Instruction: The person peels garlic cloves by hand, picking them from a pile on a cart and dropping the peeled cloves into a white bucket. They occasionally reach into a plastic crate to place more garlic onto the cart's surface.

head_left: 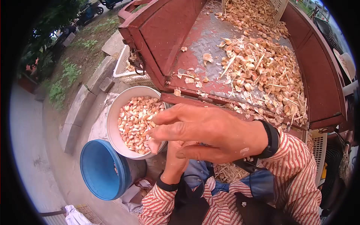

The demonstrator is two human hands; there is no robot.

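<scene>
My right hand [210, 131] reaches across from the right, its fingers stretched and apart over the right rim of a white bowl [112, 123], with nothing visible in it. Below and partly behind it is my left hand [175, 159]; its fingers are mostly hidden by the right hand, so what it holds, if anything, cannot be seen. Peeled-looking garlic cloves [135, 123] fill much of the bowl. A larger heap of garlic cloves, skins and dry stalks [262, 67] lies on the red metal cart bed [195, 48].
A blue bucket [99, 168] stands below the bowl. Behind the bowl is a white crate [122, 69]. Another crate [319, 150] is at the right, beside the cart's red side panel [318, 71]. Stone kerb blocks [84, 101] edge the plants at the left.
</scene>
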